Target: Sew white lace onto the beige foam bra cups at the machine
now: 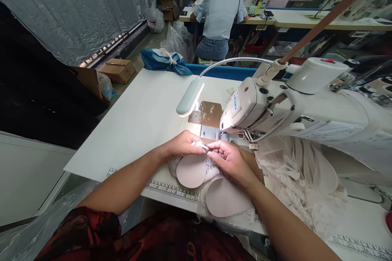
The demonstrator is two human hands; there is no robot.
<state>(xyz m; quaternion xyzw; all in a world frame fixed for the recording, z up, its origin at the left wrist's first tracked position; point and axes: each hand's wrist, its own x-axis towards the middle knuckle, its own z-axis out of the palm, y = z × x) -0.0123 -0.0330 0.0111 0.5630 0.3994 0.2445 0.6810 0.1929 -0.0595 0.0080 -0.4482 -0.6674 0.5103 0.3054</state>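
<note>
A pale pink bra with lace trim and two smooth moulded cups (pixel 191 171) lies at the table's front edge, partly hanging over it. My left hand (pixel 183 145) is closed, pinching the lace edge above the left cup. My right hand (pixel 228 161) is closed around a small dark metal tool (pixel 211 151) that looks like thread snips. Its tip reaches the lace at my left fingertips. Both hands are close together, just in front of the sewing machine's needle area (pixel 223 135). My right fingers hide part of the tool.
The white sewing machine (pixel 306 106) stands to the right, with a lamp (pixel 190 97) over the table (pixel 128 118). More lace pieces (pixel 294 175) are heaped under its arm. A blue bundle (pixel 165 61) lies at the back edge. Beyond, a person (pixel 219 12) sits at another table.
</note>
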